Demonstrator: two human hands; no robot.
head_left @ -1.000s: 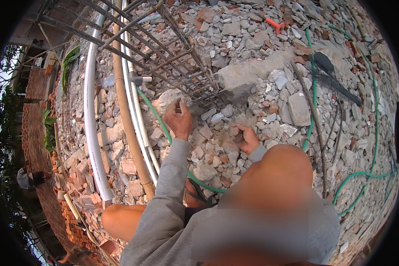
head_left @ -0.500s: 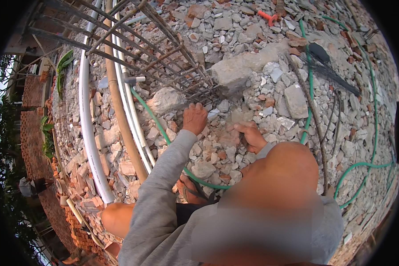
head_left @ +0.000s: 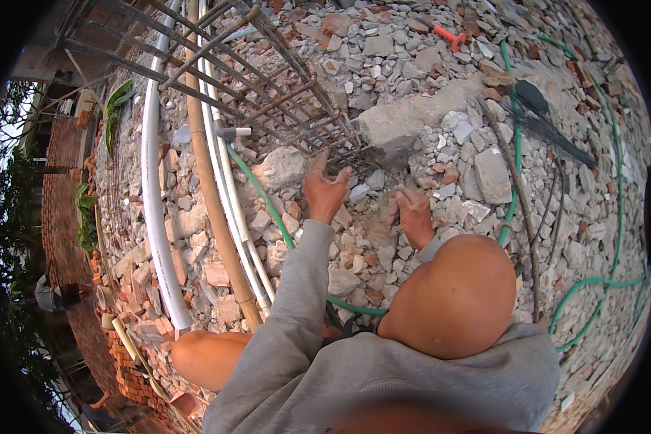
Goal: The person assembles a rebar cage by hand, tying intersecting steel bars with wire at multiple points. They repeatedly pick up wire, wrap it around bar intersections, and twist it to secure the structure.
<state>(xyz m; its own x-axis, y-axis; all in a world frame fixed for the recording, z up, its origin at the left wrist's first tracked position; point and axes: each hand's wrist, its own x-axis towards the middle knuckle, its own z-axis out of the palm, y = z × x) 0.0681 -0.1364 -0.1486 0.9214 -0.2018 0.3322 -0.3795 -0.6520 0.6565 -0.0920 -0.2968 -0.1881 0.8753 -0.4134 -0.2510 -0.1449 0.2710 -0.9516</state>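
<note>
My left hand (head_left: 325,189) is at the near end of a rusty rebar cage (head_left: 289,94), its thumb and fingers apart and nothing visible between them. To its right, my right hand (head_left: 414,217) hangs over the broken rubble with its fingers curled in. A small dark bit shows by its fingertips, too small to name. Between the hands lies a dusty hollow (head_left: 376,213) of grit and stone chips. Just beyond, a large concrete block (head_left: 405,123) rests beside the cage's end. A pale rounded chunk (head_left: 283,168) lies left of my left hand.
A white pipe (head_left: 152,195), a bamboo pole (head_left: 208,173) and thinner white pipes (head_left: 231,224) run along the left. A green hose (head_left: 267,206) crosses the rubble near me. Dark mesh (head_left: 550,126) and an orange object (head_left: 450,37) lie farther off. Another person (head_left: 48,295) is at far left.
My left hand has lifted slightly and its curled fingers have spread apart. My right hand has turned and its fingers have curled in. The whole view has shifted a little.
</note>
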